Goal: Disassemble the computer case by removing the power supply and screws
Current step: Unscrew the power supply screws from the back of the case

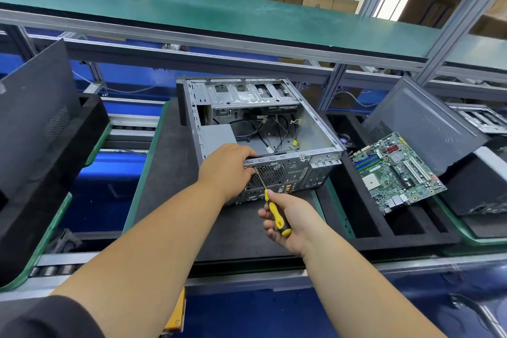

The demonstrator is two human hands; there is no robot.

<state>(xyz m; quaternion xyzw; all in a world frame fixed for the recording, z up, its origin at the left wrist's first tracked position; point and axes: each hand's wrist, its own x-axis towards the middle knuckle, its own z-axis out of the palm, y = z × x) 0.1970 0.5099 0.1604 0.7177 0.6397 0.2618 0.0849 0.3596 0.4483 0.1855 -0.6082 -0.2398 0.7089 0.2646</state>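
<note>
Right hand (285,221) curled around a yellow-and-black screwdriver (275,214), arm stretched forward, thin metal shaft angled up and left to the rear panel of the computer case (263,129). Left hand (229,167) reaching out straight-armed, fingers hooked over the top edge of that rear panel, gripping it just beside the screwdriver tip. Case lying on its side, open face up — bare grey sheet metal, perforated round fan grille at the back, loose black cables inside. Grey box of the power supply (218,134) in the near left corner of the case, just behind the left hand. Dark foam pad (175,173) under the case. Off to the right, a green circuit board (395,173) resting tilted on a black foam tray (384,230).
</note>
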